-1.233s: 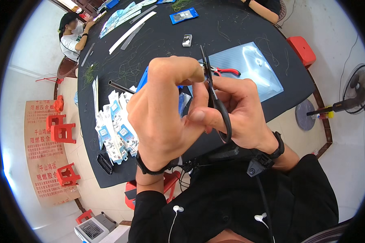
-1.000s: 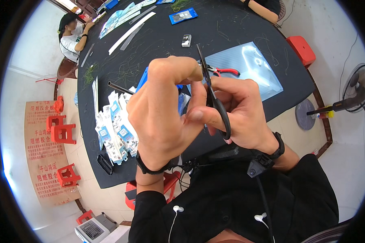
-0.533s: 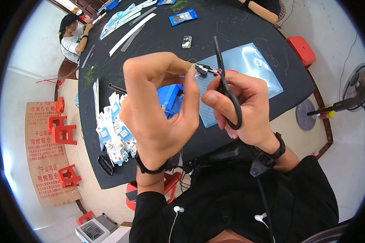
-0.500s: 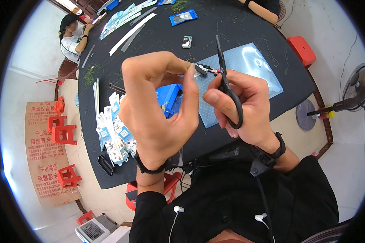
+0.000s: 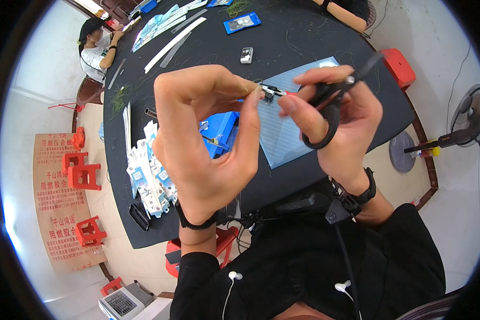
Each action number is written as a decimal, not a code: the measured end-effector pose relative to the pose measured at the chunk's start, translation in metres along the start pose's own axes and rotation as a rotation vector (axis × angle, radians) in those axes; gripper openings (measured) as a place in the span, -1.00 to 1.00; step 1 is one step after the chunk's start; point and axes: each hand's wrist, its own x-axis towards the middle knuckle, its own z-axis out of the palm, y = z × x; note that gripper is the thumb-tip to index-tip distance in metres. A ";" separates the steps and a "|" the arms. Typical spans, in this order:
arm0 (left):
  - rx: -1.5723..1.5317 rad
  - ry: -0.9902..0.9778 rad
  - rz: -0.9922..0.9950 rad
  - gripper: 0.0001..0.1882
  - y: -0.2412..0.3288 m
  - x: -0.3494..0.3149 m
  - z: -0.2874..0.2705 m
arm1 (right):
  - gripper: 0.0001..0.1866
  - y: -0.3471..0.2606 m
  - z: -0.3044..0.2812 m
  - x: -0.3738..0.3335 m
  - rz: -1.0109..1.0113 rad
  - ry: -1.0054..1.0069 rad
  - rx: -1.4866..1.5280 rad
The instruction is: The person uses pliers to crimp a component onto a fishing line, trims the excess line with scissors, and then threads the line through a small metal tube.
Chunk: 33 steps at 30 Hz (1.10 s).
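My left hand [image 5: 197, 176] is raised over the table, thumb and index fingertips pinched together. What sits between those fingertips is too small to make out. To its right, my right hand [image 5: 357, 128] holds black scissors [image 5: 350, 80], with a handle loop around the thumb; the blades point up and right and are blurred. Just beyond the left fingertips lies a small tool [image 5: 273, 92] with black, silver and red parts, on a light-blue translucent sheet [image 5: 282, 138]. A blue plastic box [image 5: 224, 127] shows through the gap beneath my left hand.
Printed white-and-blue cards [image 5: 144, 176] are piled left of my left hand. Farther off lie white strips [image 5: 170, 48], a blue packet [image 5: 242, 23], a small black-and-white box [image 5: 246, 55] and green thread scraps [image 5: 120, 98]. Another person [image 5: 96, 48] sits at the far left.
My right hand has moved right, away from my left fingertips, and the scissors have swung from upright to pointing up and right. My left hand keeps its pinch, nearly still.
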 end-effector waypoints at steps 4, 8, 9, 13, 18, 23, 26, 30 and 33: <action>0.012 -0.029 0.033 -0.65 0.002 -0.001 0.000 | -0.61 0.000 -0.004 0.005 -0.022 -0.044 0.076; 0.015 -0.029 0.053 -0.64 0.003 -0.001 0.000 | -0.61 0.002 -0.002 0.008 -0.083 -0.064 -0.036; 0.022 -0.042 0.048 -0.62 0.004 0.000 0.000 | -0.61 0.003 -0.002 0.008 -0.093 -0.071 -0.070; 0.045 -0.117 0.008 -0.53 0.008 0.000 -0.004 | -0.61 0.004 -0.007 0.008 -0.123 -0.094 -0.135; 0.045 -0.126 -0.003 -0.53 0.008 0.001 -0.005 | -0.62 0.007 -0.006 0.009 -0.135 -0.060 -0.040; 0.049 -0.119 -0.005 -0.55 0.008 0.002 -0.006 | -0.75 0.006 -0.006 0.012 -0.089 -0.090 -0.027; 0.045 -0.114 -0.015 -0.55 0.009 0.001 -0.006 | -0.74 -0.004 -0.014 0.008 0.293 -0.208 0.245; 0.029 -0.114 -0.044 -0.55 0.008 0.001 -0.006 | -0.66 -0.010 -0.017 0.001 0.435 -0.374 0.272; 0.027 -0.119 -0.027 -0.56 0.007 0.001 -0.006 | -0.62 -0.010 -0.017 -0.003 0.490 -0.444 0.293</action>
